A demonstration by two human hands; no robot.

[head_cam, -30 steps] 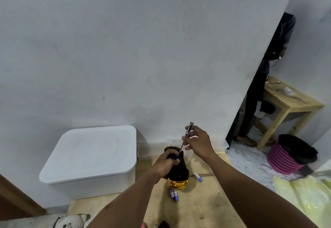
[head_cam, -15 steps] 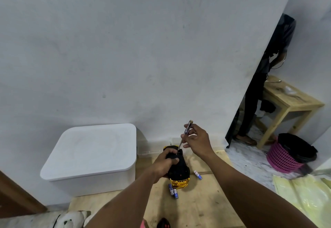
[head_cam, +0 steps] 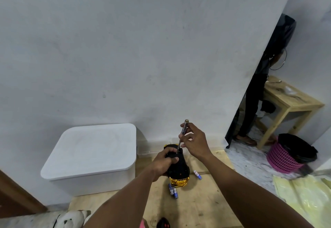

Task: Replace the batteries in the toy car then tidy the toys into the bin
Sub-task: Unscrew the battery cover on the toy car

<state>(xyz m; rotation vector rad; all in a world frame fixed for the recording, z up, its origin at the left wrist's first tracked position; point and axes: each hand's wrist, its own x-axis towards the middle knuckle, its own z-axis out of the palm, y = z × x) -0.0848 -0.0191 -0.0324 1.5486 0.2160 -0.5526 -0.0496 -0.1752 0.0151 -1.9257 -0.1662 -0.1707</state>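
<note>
A gold toy car [head_cam: 179,169] is held upside down over the wooden floor, its black underside up. My left hand [head_cam: 165,163] grips the car's body from the left. My right hand [head_cam: 194,141] pinches a thin screwdriver [head_cam: 183,132], whose tip touches the car's underside near its far end. Two blue and white batteries [head_cam: 173,191] lie on the floor just below the car, and one more battery [head_cam: 197,174] lies to its right. A white lidded bin [head_cam: 89,158] stands to the left against the wall.
A white plush toy [head_cam: 71,219] lies at the bottom left and a black remote with red buttons [head_cam: 163,223] at the bottom edge. To the right are a pink basket [head_cam: 284,158], a wooden table [head_cam: 293,102], a standing person [head_cam: 256,102] and yellow plastic sheet [head_cam: 304,192].
The screwdriver has tilted a little more upright in my right hand and its tip stays on the car. My left hand keeps its grip; the view has shifted slightly.
</note>
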